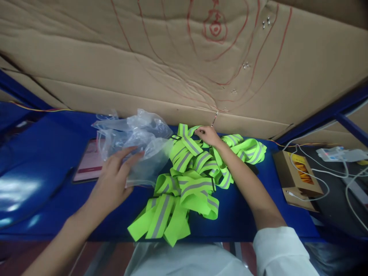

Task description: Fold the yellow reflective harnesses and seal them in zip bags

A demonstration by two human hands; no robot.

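Note:
A heap of bright yellow-green reflective straps [198, 186] with grey stripes and black buckles lies on the blue table in front of me. At the heap's far side, my right hand [207, 135] has its fingers closed on one strap [193, 131]. My left hand [117, 172] is at the near side of a crumpled clear plastic bag [138, 132], its fingers apart and overlapping the bag. Whether those fingers press on the plastic I cannot tell. The bag rests left of the straps and partly covers a white and red printed sheet or tablet [87, 165].
A cardboard wall with red drawn lines [172, 76] rises behind the blue table [43, 153]. To the right stand a small open carton [296, 176] with orange contents and white cables [324, 184]. A dark cable [54, 191] crosses the left side.

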